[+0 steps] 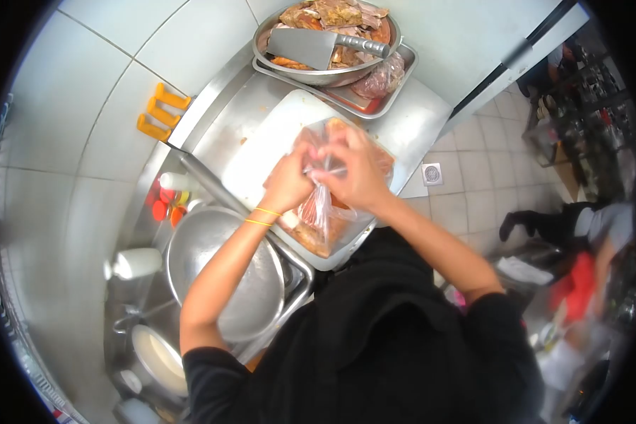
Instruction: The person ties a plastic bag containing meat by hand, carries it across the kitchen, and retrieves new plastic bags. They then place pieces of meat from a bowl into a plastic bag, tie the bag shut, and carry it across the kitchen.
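Note:
Over a white cutting board (258, 138), both hands are closed on a clear plastic bag (322, 206), its film bunched between them. Reddish-brown meat (311, 239) shows inside or under the film; which of the two I cannot tell. My left hand (291, 177), with yellow bands at the wrist, pinches the gathered film from the left. From the right, my right hand (359, 169) grips the same film with bent fingers. Motion blurs the fingertips of both.
At the back, a cleaver (304, 48) lies across a steel bowl (260, 44) of meat pieces, beside bagged meat (380, 76) on a tray (385, 106). A large metal pan (219, 268) and small bottles (168, 196) are at left. Other people (601, 226) are at far right.

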`<state>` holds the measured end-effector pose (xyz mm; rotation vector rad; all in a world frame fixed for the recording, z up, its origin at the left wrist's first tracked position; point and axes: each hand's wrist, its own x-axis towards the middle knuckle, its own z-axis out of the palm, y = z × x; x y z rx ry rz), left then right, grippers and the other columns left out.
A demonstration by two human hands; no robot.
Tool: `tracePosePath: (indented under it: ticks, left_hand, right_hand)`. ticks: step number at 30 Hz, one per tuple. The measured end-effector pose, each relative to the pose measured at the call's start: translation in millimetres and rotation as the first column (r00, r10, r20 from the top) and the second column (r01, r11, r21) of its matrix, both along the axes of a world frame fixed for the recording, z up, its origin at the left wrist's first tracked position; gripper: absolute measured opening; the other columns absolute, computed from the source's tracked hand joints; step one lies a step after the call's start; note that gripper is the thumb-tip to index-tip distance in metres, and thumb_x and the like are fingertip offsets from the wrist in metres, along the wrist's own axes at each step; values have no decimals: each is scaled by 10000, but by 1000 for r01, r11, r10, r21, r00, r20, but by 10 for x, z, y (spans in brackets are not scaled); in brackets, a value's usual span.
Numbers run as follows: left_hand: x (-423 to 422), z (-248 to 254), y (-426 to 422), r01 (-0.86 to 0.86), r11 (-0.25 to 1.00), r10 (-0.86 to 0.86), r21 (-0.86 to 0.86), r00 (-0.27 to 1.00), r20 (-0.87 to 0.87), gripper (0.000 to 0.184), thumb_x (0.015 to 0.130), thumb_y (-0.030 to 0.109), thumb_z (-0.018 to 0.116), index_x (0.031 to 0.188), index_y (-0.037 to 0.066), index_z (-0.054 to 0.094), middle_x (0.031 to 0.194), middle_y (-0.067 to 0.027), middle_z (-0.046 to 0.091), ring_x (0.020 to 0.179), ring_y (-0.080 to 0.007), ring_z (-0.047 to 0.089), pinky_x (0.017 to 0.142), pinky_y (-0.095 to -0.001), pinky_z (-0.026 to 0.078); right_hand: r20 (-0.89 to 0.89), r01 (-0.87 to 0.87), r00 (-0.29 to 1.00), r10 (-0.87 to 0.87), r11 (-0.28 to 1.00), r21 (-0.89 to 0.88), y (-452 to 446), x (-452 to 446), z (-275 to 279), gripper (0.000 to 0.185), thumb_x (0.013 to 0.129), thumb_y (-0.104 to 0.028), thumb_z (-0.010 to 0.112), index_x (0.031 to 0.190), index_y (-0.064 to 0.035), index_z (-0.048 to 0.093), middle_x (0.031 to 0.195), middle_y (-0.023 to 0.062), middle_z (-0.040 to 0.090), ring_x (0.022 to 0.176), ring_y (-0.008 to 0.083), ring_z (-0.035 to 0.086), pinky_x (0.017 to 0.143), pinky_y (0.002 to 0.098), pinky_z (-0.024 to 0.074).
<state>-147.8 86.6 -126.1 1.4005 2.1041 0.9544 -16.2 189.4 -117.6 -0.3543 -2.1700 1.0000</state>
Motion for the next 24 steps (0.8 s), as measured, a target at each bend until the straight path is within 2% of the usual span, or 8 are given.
tracePosePath:
  ticks: [5, 7, 14, 15, 17, 19, 21, 24]
  left_hand:
    - [-258, -2, -53, 247, 954, -290, 171, 909, 299, 245, 780, -49, 502, 1011, 19, 552, 801, -7, 579, 681, -123, 527, 650, -267, 466]
    - [-353, 141, -60, 125, 975, 69, -183, 612, 788, 262, 785, -97, 455, 996, 17, 560, 809, -43, 593, 606, -87, 457, 568, -230, 413]
    - [-237, -6, 44, -37, 973, 227, -230, 361, 904, 373, 766, -126, 368, 999, 5, 627, 816, -88, 643, 548, -81, 416, 487, -231, 382]
    - [-234, -9, 15, -23, 975, 216, -223, 366, 905, 373, 766, -126, 368, 999, 5, 627, 816, -88, 643, 548, -81, 416, 487, -231, 382]
    - [-162, 36, -35, 83, 957, 133, -279, 729, 672, 336, 786, -82, 405, 1012, -21, 646, 889, -124, 664, 598, -112, 513, 555, -246, 462]
    - [-113, -336, -176, 168, 985, -131, -28, 852, 506, 303, 782, -48, 437, 991, -37, 656, 865, -89, 660, 705, -124, 581, 635, -244, 498]
    - [-52, -344, -351, -41, 995, -54, 90, 536, 842, 230, 891, 60, 510, 1077, -39, 602, 907, -54, 630, 876, -99, 582, 749, -228, 490]
    - [203, -572, -311, -309, 860, 90, 407, 876, 474, 280, 914, 56, 526, 1187, -3, 501, 932, -51, 581, 828, -102, 561, 663, -240, 471]
  right_hand:
    - [72, -16, 997, 23, 995, -95, -229, 131, -69, 273, 664, -227, 787, 854, -77, 662, 870, 89, 479, 871, 273, 515, 749, 376, 422]
    - [95, 32, 995, -22, 994, -104, -295, 165, -112, 272, 652, -220, 788, 845, -77, 660, 867, 85, 478, 861, 270, 517, 738, 377, 422]
    - [237, -50, 971, -30, 945, 323, -524, 295, -153, 216, 658, -282, 717, 761, -99, 670, 859, 105, 567, 827, 254, 570, 689, 395, 448]
    - [235, -36, 971, -45, 943, 329, -601, 304, -168, 216, 658, -282, 717, 761, -99, 670, 859, 105, 567, 827, 254, 570, 689, 395, 448]
    - [526, -342, 834, 164, 903, 260, -731, 277, -158, 166, 722, -273, 644, 748, -113, 679, 816, 130, 625, 750, 263, 605, 650, 413, 453]
    - [300, -248, 935, 191, 954, 168, -621, 194, -283, 235, 810, -272, 586, 713, -63, 631, 858, 141, 605, 799, 255, 598, 667, 421, 441]
    - [173, -143, 972, 161, 983, -116, -220, 48, 11, 214, 795, -253, 601, 698, -63, 619, 816, 118, 592, 778, 258, 587, 684, 403, 449]
    - [-42, 8, 999, -9, 1000, -29, 193, -150, -237, 112, 718, -174, 628, 674, -72, 613, 793, 121, 569, 761, 327, 550, 694, 436, 435]
